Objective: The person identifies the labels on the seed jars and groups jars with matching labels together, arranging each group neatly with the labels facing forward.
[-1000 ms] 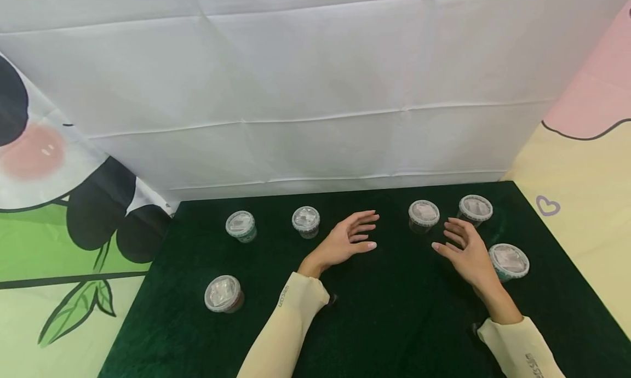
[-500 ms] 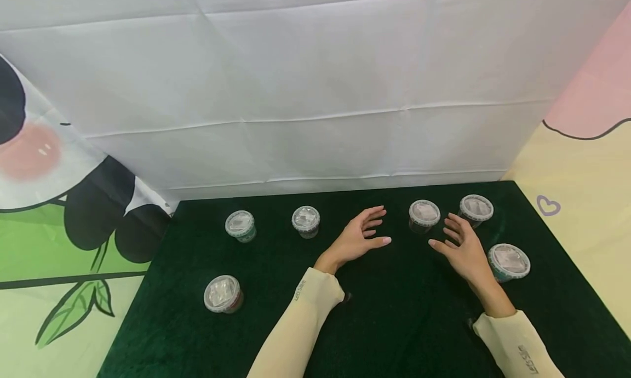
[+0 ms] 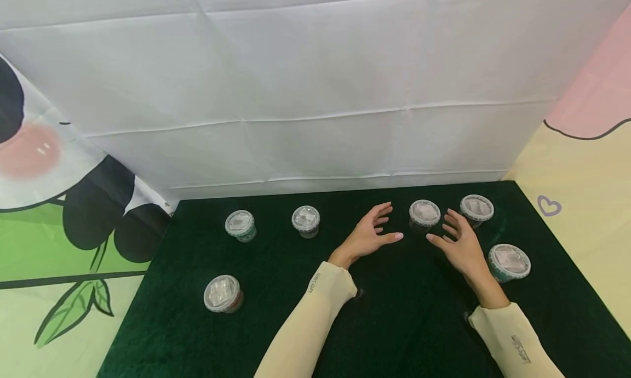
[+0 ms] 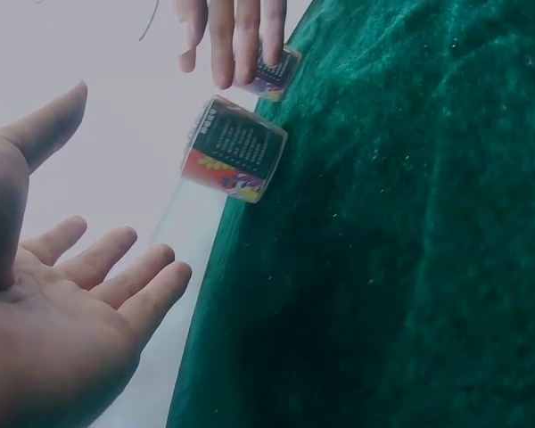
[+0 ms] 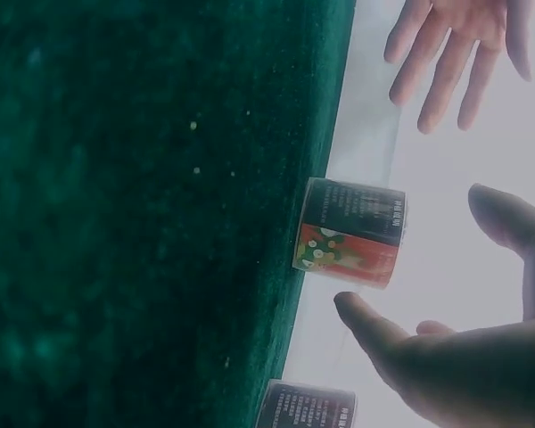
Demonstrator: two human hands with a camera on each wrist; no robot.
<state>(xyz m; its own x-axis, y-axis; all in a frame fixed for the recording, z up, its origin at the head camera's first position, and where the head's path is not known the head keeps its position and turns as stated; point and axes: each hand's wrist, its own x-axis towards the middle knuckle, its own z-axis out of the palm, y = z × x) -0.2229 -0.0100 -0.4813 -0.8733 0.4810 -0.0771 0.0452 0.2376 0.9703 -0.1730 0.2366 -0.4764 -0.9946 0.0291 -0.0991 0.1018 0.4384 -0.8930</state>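
My left hand (image 3: pixel 366 236) hovers over the green cloth with fingers loosely spread, to the left of a small lidded tub (image 3: pixel 424 216). On the other side of that tub is my right hand (image 3: pixel 462 246), fingers relaxed and apart from the thumb. Neither hand holds anything. In the left wrist view the tub (image 4: pixel 236 150) shows a dark and orange printed label, beyond my left fingertips. The right wrist view has the same kind of tub (image 5: pixel 352 234) standing between the two hands, just past my right fingertips.
Behind my right hand stands another lidded tub (image 3: pixel 476 210), and a teal one (image 3: pixel 510 262) sits to its right. On the left side are a teal tub (image 3: pixel 241 226), a dark tub (image 3: pixel 306 221) and a reddish tub (image 3: pixel 224 294). A white cloth wall (image 3: pixel 315 148) rises behind the table.
My left hand has moved right and slightly away from me, toward the tub. My right hand has shifted slightly left and forward. The gap between the hands has narrowed; the tubs stay put.
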